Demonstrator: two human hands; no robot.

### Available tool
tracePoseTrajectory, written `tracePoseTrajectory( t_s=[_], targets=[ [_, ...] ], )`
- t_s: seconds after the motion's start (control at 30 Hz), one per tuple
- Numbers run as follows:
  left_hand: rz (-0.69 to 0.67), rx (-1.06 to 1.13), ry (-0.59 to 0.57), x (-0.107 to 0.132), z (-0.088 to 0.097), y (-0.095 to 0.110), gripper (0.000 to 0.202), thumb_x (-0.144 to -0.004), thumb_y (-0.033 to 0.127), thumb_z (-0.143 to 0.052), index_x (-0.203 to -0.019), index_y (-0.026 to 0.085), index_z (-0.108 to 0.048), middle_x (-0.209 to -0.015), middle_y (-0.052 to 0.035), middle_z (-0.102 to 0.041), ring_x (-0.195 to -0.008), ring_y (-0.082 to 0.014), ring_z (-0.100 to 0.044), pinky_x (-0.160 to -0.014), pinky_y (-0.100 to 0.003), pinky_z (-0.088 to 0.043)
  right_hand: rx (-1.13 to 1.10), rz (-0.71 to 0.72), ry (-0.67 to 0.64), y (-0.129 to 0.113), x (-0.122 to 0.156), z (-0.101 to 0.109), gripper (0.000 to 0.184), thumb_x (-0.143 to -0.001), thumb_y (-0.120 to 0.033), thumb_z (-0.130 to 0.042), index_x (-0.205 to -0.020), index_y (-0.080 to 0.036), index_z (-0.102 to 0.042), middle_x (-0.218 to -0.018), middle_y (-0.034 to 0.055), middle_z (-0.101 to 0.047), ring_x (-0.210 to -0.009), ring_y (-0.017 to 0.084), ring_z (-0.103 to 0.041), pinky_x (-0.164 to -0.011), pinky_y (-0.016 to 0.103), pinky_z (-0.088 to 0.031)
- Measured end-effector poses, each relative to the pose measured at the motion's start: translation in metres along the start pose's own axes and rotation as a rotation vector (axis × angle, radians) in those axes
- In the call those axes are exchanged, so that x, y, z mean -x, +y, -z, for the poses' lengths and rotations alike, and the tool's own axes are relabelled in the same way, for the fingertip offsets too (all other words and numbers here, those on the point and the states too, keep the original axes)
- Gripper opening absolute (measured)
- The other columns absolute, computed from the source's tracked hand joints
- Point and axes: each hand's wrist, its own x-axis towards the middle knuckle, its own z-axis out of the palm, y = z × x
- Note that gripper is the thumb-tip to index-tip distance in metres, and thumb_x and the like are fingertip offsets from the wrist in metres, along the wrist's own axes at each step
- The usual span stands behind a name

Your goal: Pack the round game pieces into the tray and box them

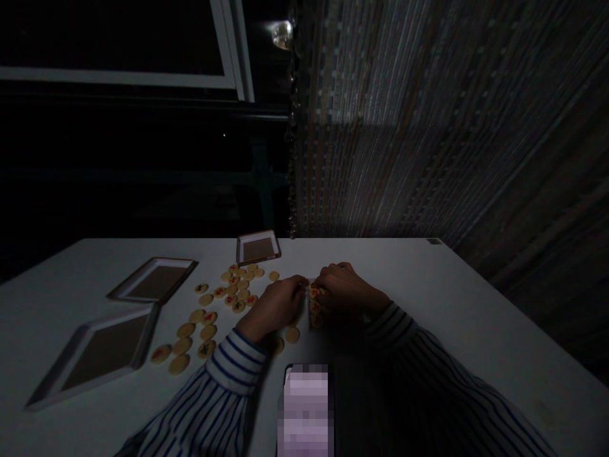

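Note:
A small light-coloured box [311, 322] on the white table holds round Chinese chess pieces [316, 306] with red characters, set in a row along its left side. My left hand [278, 306] is curled, its fingertips at the box's far left corner; what they pinch, if anything, is hidden. Over the box my right hand [349, 289] has its fingers bent down onto the pieces and covers most of the inside. A loose piece [292, 334] lies between my left wrist and the box. More loose pieces [242, 294], some face up with red or black characters, are scattered left of my left hand.
Three shallow trays or lids stand on the table [476, 330]: one at the near left [102, 355], one behind it [155, 279] and one at the back [258, 247]. A phone [307, 412] with a lit screen is close to me. A string curtain [380, 127] hangs behind the table.

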Motion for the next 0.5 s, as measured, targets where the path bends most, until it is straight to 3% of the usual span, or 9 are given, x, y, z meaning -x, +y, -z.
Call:
tracePoseTrajectory(
  t_s=[0.5],
  targets=[
    [0.003, -0.019, -0.021, -0.0009, -0.0001, -0.0014, 0.029, -0.082, 0.024, -0.038, -0.105, 0.019, -0.055, -0.098, -0.0085, -0.064, -0.090, -0.0180, -0.059, -0.076, -0.026, -0.043, -0.015, 0.007, -0.027, -0.0007, 0.0021, 0.0054, 0.023, -0.081, -0.032, -0.044, -0.090, -0.020, -0.061, -0.094, 0.0077, -0.060, -0.091, 0.021, -0.050, -0.079, 0.037, -0.025]
  ],
)
